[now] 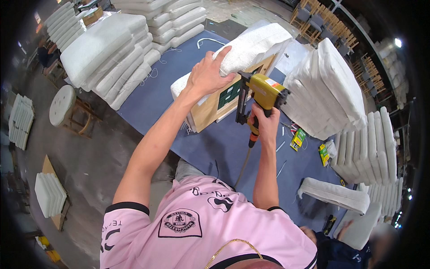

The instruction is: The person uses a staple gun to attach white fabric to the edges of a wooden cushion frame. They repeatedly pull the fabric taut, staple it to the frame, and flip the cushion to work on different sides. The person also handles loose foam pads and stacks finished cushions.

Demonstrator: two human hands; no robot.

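Observation:
My right hand [264,123] grips a yellow and black pneumatic staple gun [264,92], with an air hose [244,163] running down from its handle. The gun's nose is at the edge of the wooden underside [208,113] of a white upholstered cushion [255,45], which stands on its side on the blue table. Dark green webbing [229,95] shows in the opening of the wood. My left hand [208,74] lies over the cushion's white fabric, fingers spread and thumb toward the wooden edge, steadying it. Whether the nose touches the wood, I cannot tell.
Stacks of white cushions stand on the blue table [192,148] at the left [105,49] and right [322,85]. Small green-yellow boxes [298,139] and loose strips lie right of the gun. Another person [340,251] handles a cushion at the lower right. A stool [65,105] stands left.

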